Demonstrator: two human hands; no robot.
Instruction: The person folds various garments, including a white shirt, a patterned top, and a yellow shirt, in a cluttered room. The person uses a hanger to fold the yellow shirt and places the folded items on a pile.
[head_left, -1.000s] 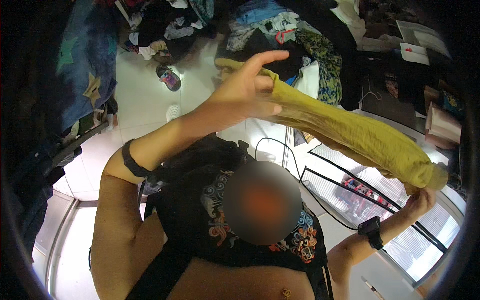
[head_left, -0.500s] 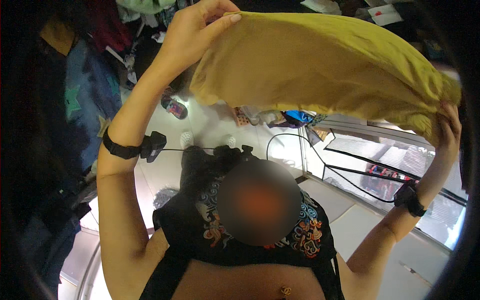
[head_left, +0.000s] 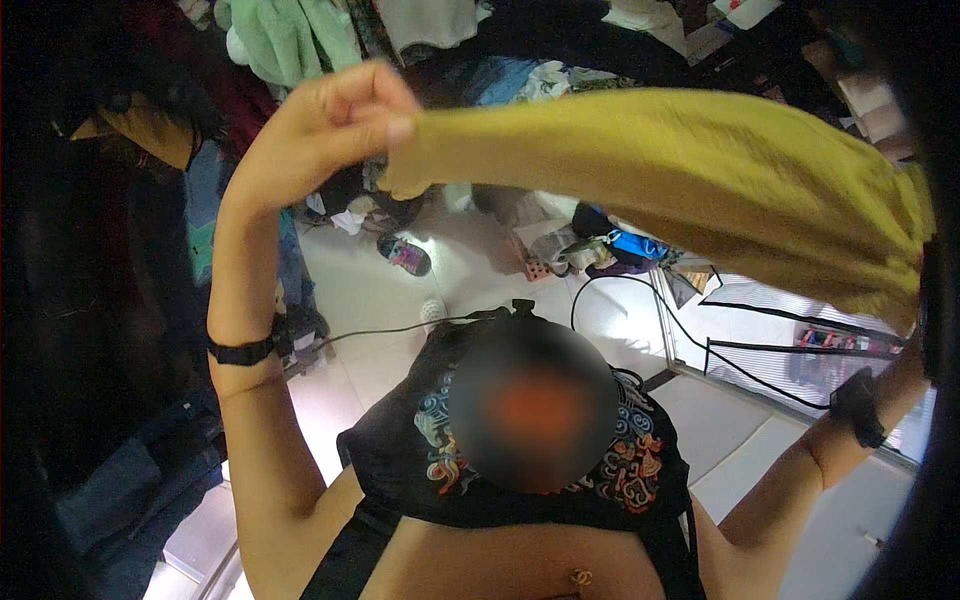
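Observation:
A mustard-yellow piece of cloth point(head_left: 650, 170), perhaps a garment, is stretched in the air in front of me. Its left end is pinched between the thumb and fingers of my left hand point(head_left: 310, 135), raised at the upper left. The right end bunches into gathers near the picture's rim. There my right hand point(head_left: 912, 345) is mostly lost in the dark edge and behind the cloth, and its fingers barely show. The cloth stays taut between both hands. Which kind of garment it is cannot be made out.
Clothes hang on the left, among them a pale green fuzzy one point(head_left: 290, 40). A patterned shoe point(head_left: 405, 255) lies on the tiled floor, with a blue item point(head_left: 635, 243) farther right. A black cable point(head_left: 610, 285) loops near a glass panel point(head_left: 760, 310).
My left hand has come down and left with its end of the cloth. The cloth has narrowed into a longer, slanting band. My right hand has moved lower, farther into the rim.

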